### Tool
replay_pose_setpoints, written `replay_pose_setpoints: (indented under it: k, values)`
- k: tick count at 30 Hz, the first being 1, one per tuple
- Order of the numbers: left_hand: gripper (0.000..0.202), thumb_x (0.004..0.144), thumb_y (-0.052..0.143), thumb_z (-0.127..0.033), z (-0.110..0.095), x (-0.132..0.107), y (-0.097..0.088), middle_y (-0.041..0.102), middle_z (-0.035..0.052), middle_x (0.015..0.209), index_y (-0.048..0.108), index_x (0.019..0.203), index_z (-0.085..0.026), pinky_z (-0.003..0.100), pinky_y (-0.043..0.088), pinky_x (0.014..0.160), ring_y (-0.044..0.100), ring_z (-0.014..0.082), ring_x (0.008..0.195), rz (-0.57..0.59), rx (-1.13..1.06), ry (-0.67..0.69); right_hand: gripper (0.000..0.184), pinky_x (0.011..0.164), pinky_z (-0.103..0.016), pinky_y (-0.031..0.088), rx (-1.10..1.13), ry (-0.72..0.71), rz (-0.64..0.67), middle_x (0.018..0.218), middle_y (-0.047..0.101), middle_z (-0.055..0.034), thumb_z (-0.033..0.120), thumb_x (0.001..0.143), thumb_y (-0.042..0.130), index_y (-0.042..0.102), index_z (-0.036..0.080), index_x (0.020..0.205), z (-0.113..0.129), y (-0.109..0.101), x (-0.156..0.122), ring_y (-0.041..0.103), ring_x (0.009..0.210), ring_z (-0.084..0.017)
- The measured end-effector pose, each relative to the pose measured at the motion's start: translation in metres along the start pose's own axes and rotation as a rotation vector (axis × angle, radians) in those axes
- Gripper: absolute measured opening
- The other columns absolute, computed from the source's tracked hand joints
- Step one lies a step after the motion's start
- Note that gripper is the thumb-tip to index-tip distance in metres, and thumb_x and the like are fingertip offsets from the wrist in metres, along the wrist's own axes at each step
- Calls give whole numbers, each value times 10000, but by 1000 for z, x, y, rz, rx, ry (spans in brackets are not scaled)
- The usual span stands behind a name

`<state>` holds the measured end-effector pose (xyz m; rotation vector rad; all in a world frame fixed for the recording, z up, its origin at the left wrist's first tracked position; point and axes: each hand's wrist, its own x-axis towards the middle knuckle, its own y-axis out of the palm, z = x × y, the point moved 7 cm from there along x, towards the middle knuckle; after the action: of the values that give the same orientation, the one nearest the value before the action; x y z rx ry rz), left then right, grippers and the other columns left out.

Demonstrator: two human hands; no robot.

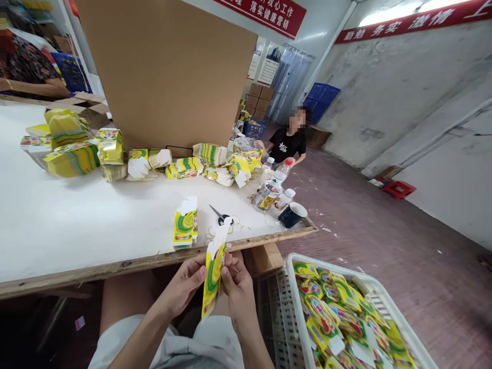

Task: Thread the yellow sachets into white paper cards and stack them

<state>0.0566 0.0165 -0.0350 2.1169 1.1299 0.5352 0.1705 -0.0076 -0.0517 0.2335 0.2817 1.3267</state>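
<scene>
Between my two hands, over my lap at the table's front edge, is a yellow and green carton, held tilted with its white flap pointing up. My left hand grips its left side with thumb and fingers. On the right side, my right hand pinches it. A small stack of the same flat cartons lies on the white table just ahead. Scissors with dark handles rest beside that stack, with loose rubber bands around them.
Bundles of cartons line the table's back, before a large cardboard sheet. Bottles, a clear jar and a dark mug stand at the right corner. A white basket full of cartons sits right. Two people are farther off.
</scene>
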Motion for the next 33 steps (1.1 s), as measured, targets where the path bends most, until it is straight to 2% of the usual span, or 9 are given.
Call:
replay_pose_setpoints:
  k: [3,9,13,16,18,20,23,29,33]
  values:
    - [346,777,766,-379,-1,1,1,769,102,1076,757,1072,-197,341,503,949,683,272,1052,-18,16,8,273,797,-308,520,-73,-12,-42,882,719,-48,439,777,756,654,198,854,4,-3,-3,659,841,-198]
    - [347,789,753,-370,0,3,-6,780,79,979,731,1089,-197,310,547,823,710,234,912,-216,103,42,350,787,-330,534,-195,-20,-1,970,732,-87,416,761,757,684,174,1004,14,0,-13,662,884,-230]
    - [393,831,680,-448,6,5,-6,760,101,1030,688,1108,-170,304,555,758,708,231,872,-230,264,25,270,654,-297,535,-289,-18,-67,775,703,-52,431,810,696,668,163,827,12,-9,-14,634,710,-192]
    - [483,845,678,-396,4,3,-6,729,112,1115,536,1262,-196,308,545,803,693,237,962,-247,383,37,264,586,-266,510,-371,-95,-136,688,657,-19,426,821,686,617,180,753,19,-17,-11,601,630,-166]
    - [609,858,674,-338,0,1,-3,711,112,1155,364,1372,-238,326,533,852,678,236,1025,-234,414,44,225,640,-279,528,-380,-163,-120,795,693,-37,390,822,698,624,191,896,28,-19,-10,641,707,-184]
    - [669,883,643,-307,-4,-2,3,694,111,1187,251,1423,-272,342,519,889,660,235,1071,-176,439,38,390,764,-322,546,-330,-204,-43,1019,705,-76,353,830,700,567,219,1171,36,-18,-9,673,887,-220]
    - [615,891,630,-295,-9,-5,11,672,108,1219,312,1418,-280,338,504,915,632,240,1118,-77,463,12,532,869,-348,528,-305,-200,103,1200,654,-93,345,871,659,460,265,1358,48,-17,-8,650,1038,-230]
    - [408,776,762,-224,2,-5,17,706,60,1030,542,1119,-228,256,517,726,678,170,833,31,321,-108,193,637,-236,477,-438,-174,224,816,642,-15,390,924,581,639,214,979,65,-23,-5,597,712,-152]
    - [631,785,755,-220,7,-4,18,712,70,1037,422,1318,-269,279,528,721,694,181,815,39,290,-119,222,643,-233,459,-510,-265,175,749,612,-7,363,926,578,642,197,793,74,-22,-1,570,698,-148]
